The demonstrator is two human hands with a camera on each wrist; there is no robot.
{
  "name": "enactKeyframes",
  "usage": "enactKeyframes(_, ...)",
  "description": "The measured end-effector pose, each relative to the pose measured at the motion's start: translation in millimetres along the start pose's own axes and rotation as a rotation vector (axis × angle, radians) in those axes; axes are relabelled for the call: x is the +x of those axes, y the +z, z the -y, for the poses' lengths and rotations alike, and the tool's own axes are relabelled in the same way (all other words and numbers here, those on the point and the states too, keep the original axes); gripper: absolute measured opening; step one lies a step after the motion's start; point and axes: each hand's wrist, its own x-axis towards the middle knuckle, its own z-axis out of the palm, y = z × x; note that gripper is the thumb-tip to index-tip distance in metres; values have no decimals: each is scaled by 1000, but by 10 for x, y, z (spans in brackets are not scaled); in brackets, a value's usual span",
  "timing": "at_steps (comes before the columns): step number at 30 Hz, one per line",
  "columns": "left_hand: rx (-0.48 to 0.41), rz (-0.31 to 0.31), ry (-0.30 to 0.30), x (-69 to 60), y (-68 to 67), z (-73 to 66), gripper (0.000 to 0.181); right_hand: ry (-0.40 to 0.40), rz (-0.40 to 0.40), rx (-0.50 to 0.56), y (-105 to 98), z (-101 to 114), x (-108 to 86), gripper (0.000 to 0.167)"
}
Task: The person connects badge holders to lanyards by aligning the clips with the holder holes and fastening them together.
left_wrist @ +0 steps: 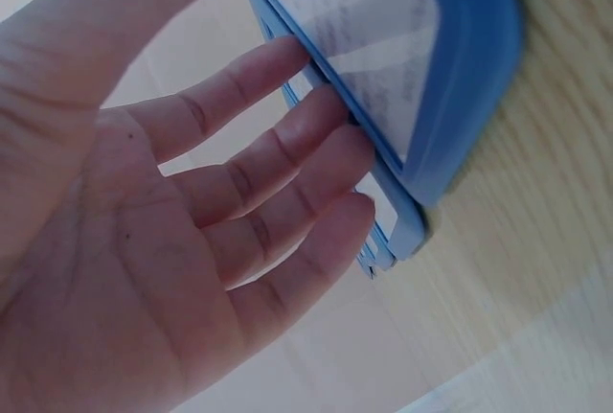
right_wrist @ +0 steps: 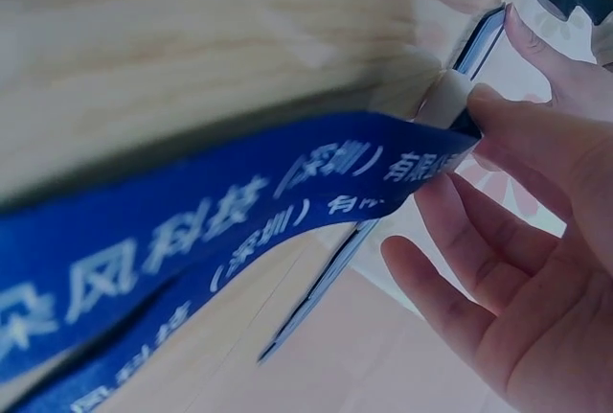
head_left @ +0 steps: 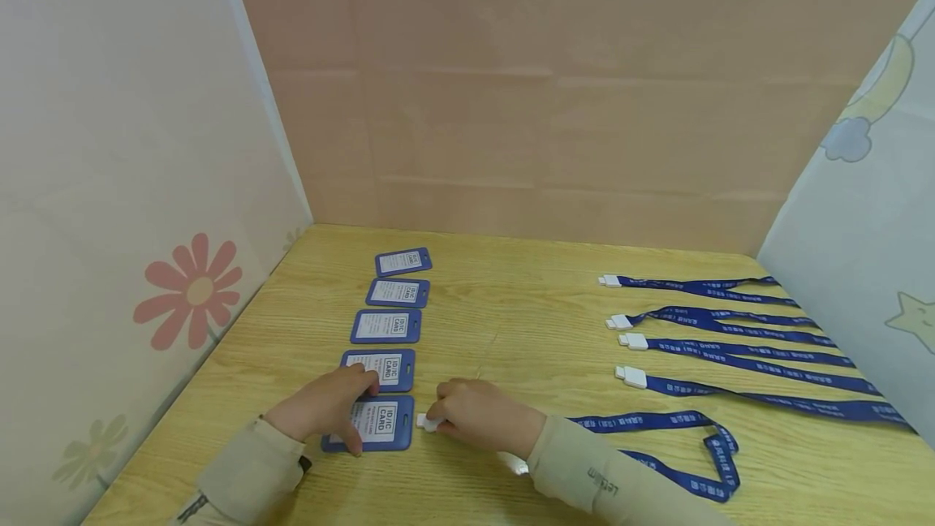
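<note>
Nearest in a column of blue ID card holders lies one card holder (head_left: 394, 424), flat on the table. My left hand (head_left: 327, 402) spans it, thumb at the near long edge and fingers at the far one. Those fingers (left_wrist: 311, 178) reach along the holder's edge in the left wrist view. Just right of its slotted end, my right hand (head_left: 485, 414) pinches the white clip (head_left: 424, 423) of a blue lanyard (head_left: 650, 422). The clip's tip is close to the slot; whether they touch I cannot tell. In the right wrist view, the printed strap (right_wrist: 239, 193) trails from the fingertips.
Several more card holders (head_left: 387, 326) continue the column toward the back wall (head_left: 570, 96). On the right lie several blue lanyards (head_left: 745, 351), white clips facing left. Patterned side panels (head_left: 109, 144) bound the wooden table (head_left: 511, 299).
</note>
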Motion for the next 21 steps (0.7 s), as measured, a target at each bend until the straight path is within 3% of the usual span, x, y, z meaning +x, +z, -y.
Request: enactKeyframes(21,2,-20,3,12,27,3,59,3,1,45,7,23,58,16)
